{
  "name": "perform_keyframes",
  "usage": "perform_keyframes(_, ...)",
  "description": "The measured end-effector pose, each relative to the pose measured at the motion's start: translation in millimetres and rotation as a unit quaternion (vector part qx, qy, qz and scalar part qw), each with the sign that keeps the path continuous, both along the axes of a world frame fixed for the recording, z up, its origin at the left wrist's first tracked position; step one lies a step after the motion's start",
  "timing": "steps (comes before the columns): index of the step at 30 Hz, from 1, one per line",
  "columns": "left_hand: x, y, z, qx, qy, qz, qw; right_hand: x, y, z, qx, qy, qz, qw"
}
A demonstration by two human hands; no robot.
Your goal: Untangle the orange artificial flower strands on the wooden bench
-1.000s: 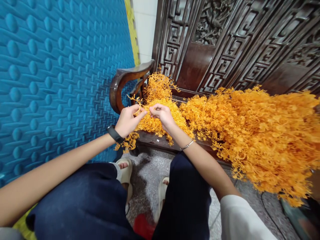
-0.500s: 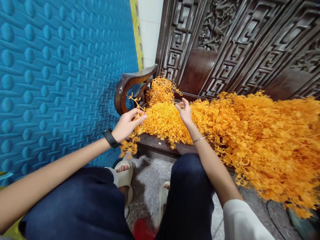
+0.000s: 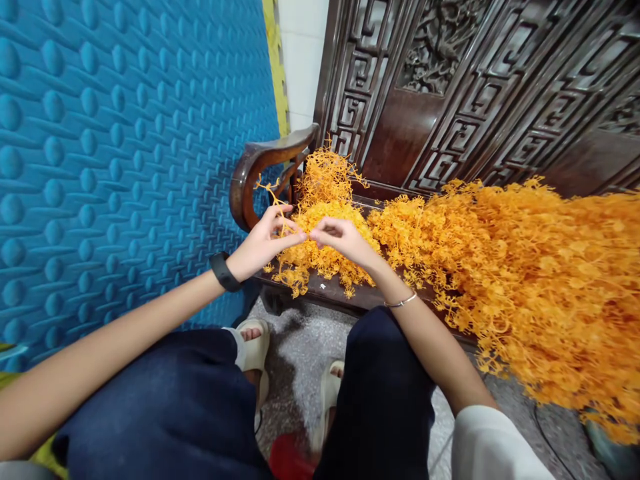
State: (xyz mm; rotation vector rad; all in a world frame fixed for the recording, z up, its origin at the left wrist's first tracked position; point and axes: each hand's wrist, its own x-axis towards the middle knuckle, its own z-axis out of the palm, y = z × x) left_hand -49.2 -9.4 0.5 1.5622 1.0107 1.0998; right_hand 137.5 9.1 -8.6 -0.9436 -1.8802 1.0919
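My left hand (image 3: pixel 261 243) is closed on an orange plastic sprig (image 3: pixel 271 190), whose thin forked stem sticks up past the fingers. The fingertips of my right hand (image 3: pixel 347 243) are pinched together right beside those of my left hand, at the sprig's lower end. Whatever my right fingers grip is too small to make out. Under both hands lies a heap of orange plastic sprigs (image 3: pixel 327 177) on the dark wooden bench (image 3: pixel 320 287). A much larger pile of the same sprigs (image 3: pixel 545 280) spreads to the right.
A curved wooden armrest (image 3: pixel 243 183) rises at the bench's left end, beside a blue studded foam mat (image 3: pixel 115 147). Behind stands the carved backrest (image 3: pixel 405 137). Below are my knees, my sandals (image 3: pixel 257 347) and something red (image 3: pixel 290 457) on the speckled floor.
My right hand has moved left and down from above the heap to meet my left hand, its fingers now pinched. The left hand still holds the sprig, shifted slightly right.
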Motion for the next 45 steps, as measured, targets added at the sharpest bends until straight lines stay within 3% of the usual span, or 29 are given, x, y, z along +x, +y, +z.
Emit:
perform_keyframes(4, 2, 0, -0.9, 0.022, -0.009, 0.001, 1.000, -20, -12, -6.7, 0.048, -0.073, -0.014, 0.996)
perform_keyframes(9, 0, 1, -1.1, 0.037, -0.003, 0.022, 0.999, -27, -10, -10.7, 0.115, 0.013, -0.036, 0.993)
perform_keyframes(12, -4, 0, 1.1, 0.036, 0.031, 0.023, 0.999, -27, -11, -6.1, 0.046, 0.106, -0.018, 0.993)
perform_keyframes(17, -7, -5, 9.2, 0.023, 0.076, -0.042, 0.996, -28, -14, -4.8, -0.040, 0.185, 0.001, 0.982)
perform_keyframes(21, -8, -8, 14.9, 0.024, 0.051, -0.020, 0.998, -27, -11, -6.8, -0.107, 0.230, -0.016, 0.967)
perform_keyframes(24, -8, -8, 15.4, 0.027, 0.044, -0.004, 0.999, -26, -11, -5.3, -0.148, 0.243, -0.015, 0.959)
perform_keyframes(29, -10, -8, 12.9, 0.046, 0.064, 0.007, 0.997, -27, -15, -2.3, -0.142, 0.203, 0.000, 0.969)
perform_keyframes(34, -9, -8, 13.9, 0.011, 0.110, -0.022, 0.994, -21, -8, -3.4, -0.121, 0.216, -0.071, 0.966)
perform_keyframes(38, -2, -5, 13.1, -0.003, 0.085, 0.011, 0.996, -27, -3, -4.0, -0.099, 0.211, -0.122, 0.965)
perform_keyframes(41, 3, -4, 12.1, 0.004, 0.073, 0.030, 0.997, -30, 8, -5.1, -0.038, 0.207, -0.154, 0.965)
perform_keyframes(43, 2, -5, 13.0, 0.008, 0.070, 0.036, 0.997, -18, 24, -7.0, 0.019, 0.188, -0.214, 0.958)
perform_keyframes(45, -3, -8, 15.3, 0.015, 0.074, 0.043, 0.996, 11, 44, -11.6, 0.047, 0.174, -0.322, 0.929)
